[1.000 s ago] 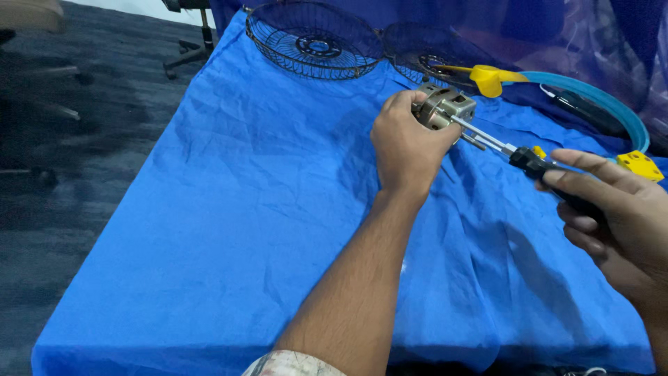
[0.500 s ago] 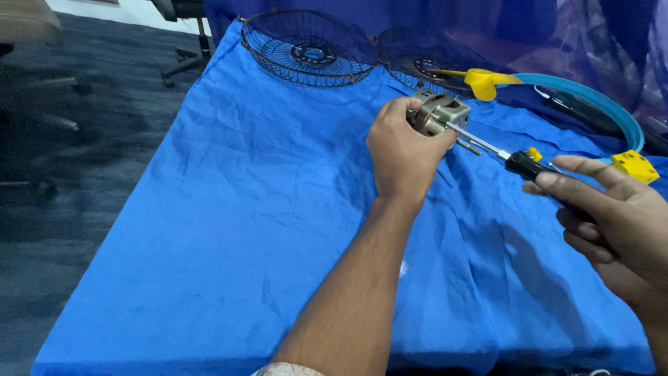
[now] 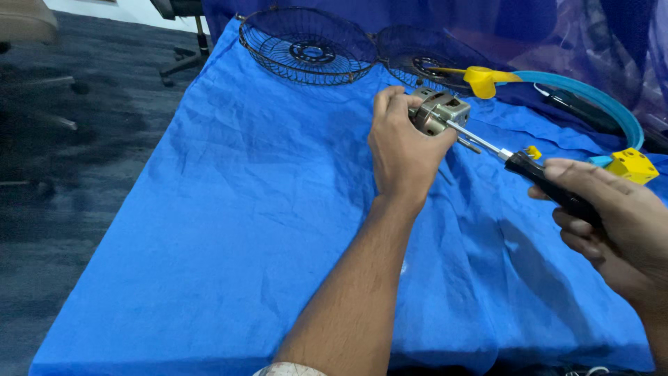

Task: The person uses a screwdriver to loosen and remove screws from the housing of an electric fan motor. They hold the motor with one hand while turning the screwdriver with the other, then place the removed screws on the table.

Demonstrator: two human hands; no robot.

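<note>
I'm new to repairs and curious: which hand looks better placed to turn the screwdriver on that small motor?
Probably the right hand: it already grips the screwdriver by its black handle, the tip against the small metal motor. The left hand is busy holding the motor above the blue cloth.

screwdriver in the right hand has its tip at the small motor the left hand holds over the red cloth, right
Not quite: the cloth is blue, not red, as the head view shows. The rest stands: the right hand grips the black-handled screwdriver, whose tip meets the small metal motor that the left hand holds above the cloth.
</note>
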